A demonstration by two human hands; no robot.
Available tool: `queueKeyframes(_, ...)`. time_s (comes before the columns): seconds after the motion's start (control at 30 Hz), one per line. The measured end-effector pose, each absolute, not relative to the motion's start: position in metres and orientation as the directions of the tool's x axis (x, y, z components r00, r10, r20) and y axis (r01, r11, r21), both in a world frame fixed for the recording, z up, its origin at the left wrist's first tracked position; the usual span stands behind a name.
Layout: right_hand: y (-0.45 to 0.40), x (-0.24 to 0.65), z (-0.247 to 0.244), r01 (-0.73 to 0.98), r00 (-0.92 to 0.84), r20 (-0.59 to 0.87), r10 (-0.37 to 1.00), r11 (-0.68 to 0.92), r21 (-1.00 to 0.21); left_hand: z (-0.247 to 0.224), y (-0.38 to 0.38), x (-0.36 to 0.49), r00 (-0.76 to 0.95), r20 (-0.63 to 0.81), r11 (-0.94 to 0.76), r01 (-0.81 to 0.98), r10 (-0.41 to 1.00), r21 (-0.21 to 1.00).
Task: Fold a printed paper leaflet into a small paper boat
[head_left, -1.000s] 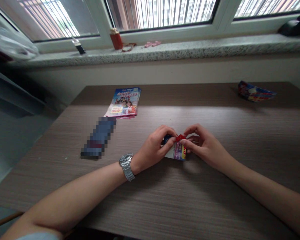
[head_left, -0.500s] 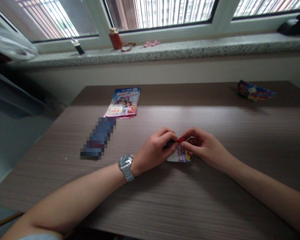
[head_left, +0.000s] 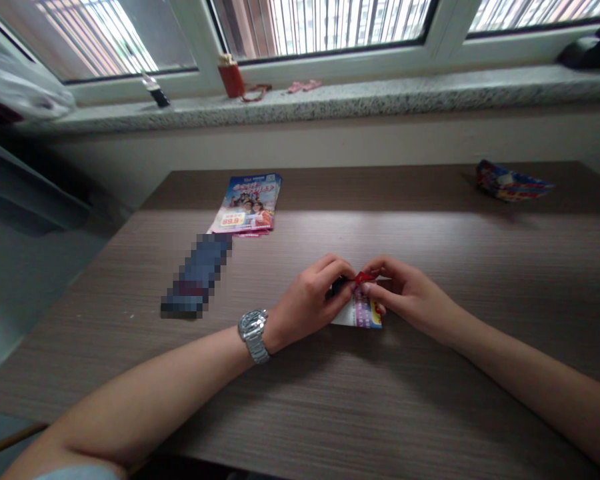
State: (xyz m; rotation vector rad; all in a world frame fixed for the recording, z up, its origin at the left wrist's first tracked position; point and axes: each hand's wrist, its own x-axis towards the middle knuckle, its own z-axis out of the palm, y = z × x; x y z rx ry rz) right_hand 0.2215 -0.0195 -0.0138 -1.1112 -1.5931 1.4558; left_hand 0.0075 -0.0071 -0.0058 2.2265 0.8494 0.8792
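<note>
A small folded printed paper [head_left: 364,313], white, purple and yellow with a red part on top, lies between my hands near the middle of the table. My left hand [head_left: 313,297], with a silver watch on its wrist, pinches the paper's upper left part. My right hand [head_left: 405,287] has its thumb and fingers closed on the red part from the right. Both sets of fingertips nearly meet there, and they hide much of the upper paper.
On the wooden table [head_left: 290,393], a stack of leaflets [head_left: 250,203] lies back left, with a pixelated dark object [head_left: 197,277] in front. A folded colourful paper [head_left: 510,183] stands back right. The stone sill [head_left: 380,100] holds a red container [head_left: 231,79] and small items.
The red part between my fingertips shows more and stands slightly higher. The lower part of the paper has shifted a little. My hands stay almost in place.
</note>
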Motion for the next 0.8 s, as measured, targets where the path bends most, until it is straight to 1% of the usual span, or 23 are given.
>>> queueKeyframes(0.2, -0.0187, 0.2229, -0.0121, 0.192, -0.371, 0.002, 0.929, 0.078, -0.978, -0.0047, -0.0074, 0.0079, 0.571, 0.378, -0.625, 0.33, 0.729, 0.707)
queueKeyframes(0.53, -0.0189, 0.2227, -0.0147, 0.099, -0.408, -0.07, 0.91, -0.033, -0.995, -0.0029, -0.0079, 0.0081, 0.571, 0.358, -0.607, 0.332, 0.738, 0.722)
queueKeyframes(0.8, -0.0195, 0.2223, -0.0147, 0.145, -0.4, -0.039, 0.916, 0.022, -0.989, -0.0039, -0.0085, 0.0082, 0.582, 0.343, -0.598, 0.326, 0.737, 0.732)
